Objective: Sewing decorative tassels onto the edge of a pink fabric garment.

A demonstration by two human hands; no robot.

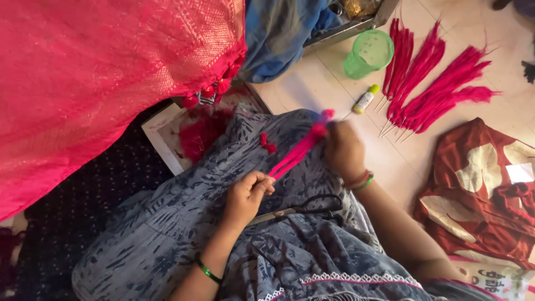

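A bundle of pink threads point(295, 156) is stretched taut over my lap between both hands. My left hand point(249, 195) pinches its lower end. My right hand point(344, 149) grips its upper end, where a tuft point(323, 120) sticks out past the fingers. Black-handled scissors point(309, 209) lie on my blue patterned garment point(184, 234), just below the left hand. A small pink tassel point(268, 143) rests on the garment beside the threads.
A large pink cloth point(95, 72) with tasselled edge hangs at upper left. Several pink thread bundles point(434, 83), a green plastic cup point(369, 53) and a small glue bottle point(364, 100) lie on the floor. A red patterned cloth point(485, 189) lies right. A tray point(161, 136) holds pink scraps.
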